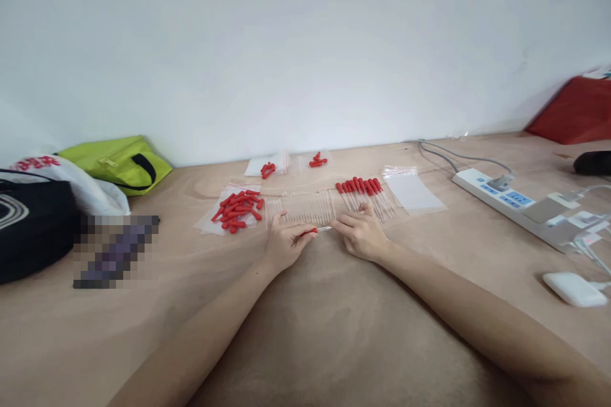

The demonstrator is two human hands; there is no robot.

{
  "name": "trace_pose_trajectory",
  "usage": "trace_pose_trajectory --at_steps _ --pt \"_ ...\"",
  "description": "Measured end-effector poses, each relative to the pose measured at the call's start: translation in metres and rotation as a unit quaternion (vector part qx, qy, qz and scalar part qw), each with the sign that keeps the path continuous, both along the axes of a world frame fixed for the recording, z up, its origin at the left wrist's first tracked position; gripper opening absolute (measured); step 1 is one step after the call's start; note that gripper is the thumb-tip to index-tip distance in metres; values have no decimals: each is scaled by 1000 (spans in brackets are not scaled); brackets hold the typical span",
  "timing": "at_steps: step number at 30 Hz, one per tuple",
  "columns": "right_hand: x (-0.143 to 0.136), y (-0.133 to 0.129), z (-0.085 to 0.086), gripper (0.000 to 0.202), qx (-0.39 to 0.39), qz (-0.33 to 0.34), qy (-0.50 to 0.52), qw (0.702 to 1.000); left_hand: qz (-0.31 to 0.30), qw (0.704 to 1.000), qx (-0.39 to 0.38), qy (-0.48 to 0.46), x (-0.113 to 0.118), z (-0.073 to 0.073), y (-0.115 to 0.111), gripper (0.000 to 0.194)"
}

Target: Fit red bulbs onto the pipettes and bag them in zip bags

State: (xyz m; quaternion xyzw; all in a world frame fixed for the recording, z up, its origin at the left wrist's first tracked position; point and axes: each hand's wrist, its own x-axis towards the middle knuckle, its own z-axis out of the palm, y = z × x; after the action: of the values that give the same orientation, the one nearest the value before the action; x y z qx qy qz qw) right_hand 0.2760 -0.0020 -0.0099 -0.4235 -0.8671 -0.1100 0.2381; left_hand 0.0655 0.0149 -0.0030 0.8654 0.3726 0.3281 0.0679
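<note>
So we've got a pretty even split in front of us. On our right side there's a neat row of capped tubes [360, 187], roughly ten by eye, each with a red end. Around the middle lie a bunch of bare tubes [310, 208], side by side with no red on them, and there look to be more of those than the finished-looking ones. So I'd call it not quite halfway, going only by what's lying out.

Right now our left hand [285, 243] has its fingers closed round a red cap [311, 230], and that cap sits at one end of a clear tube [324, 228]. Our right hand [363, 234] has its fingers pinched at the tube's other end, just in front of the bare ones. Can't tell how far the cap is pushed on.

Loose caps [237, 208] are heaped on a plastic bag [206, 224] to our left, and two smaller clusters [268, 170] [317, 161] sit farther back. A flat zip bag [415, 192] is beside the capped row.

The worktop [305, 337] is tan and runs back to a plain pale wall [305, 44]. A power strip [515, 206] with plugs is off to our right, a red bag [577, 111] behind it. Over left: a lime bag [114, 162], a white bag [81, 184], a black bag [38, 229], plus something pixelated out.
</note>
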Motion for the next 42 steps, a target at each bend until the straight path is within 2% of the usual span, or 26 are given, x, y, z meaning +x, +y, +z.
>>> trace_pose_trajectory --at_steps 6,13,23,29,33,35,38,40,42 --pt "-2 -2 -3 33 39 36 32 998 -8 1000 -9 25 1 3 -3 16" --pt "-5 -4 0 30 7 43 31 999 -42 998 -21 45 2 8 -5 16" --pt "-11 -8 -1 27 -4 31 27 999 -51 997 -22 46 3 6 -4 13" --pt "-9 -6 12 22 0 32 -1 999 -24 999 -32 21 -1 7 0 11" --pt "-9 -6 20 18 18 34 -40 998 -17 1000 -10 7 -3 6 1 9" --pt "-6 -4 20 19 8 11 -32 999 30 999 18 -31 -3 2 1 20" --pt "1 5 19 20 -34 -95 61 993 144 984 37 -99 -4 -6 1 33" --pt "5 14 18 22 -68 -186 138 971 161 982 16 -101 -4 -9 2 28" --pt "8 25 18 23 -91 -260 180 944 137 988 -15 -76 -4 -9 2 24"
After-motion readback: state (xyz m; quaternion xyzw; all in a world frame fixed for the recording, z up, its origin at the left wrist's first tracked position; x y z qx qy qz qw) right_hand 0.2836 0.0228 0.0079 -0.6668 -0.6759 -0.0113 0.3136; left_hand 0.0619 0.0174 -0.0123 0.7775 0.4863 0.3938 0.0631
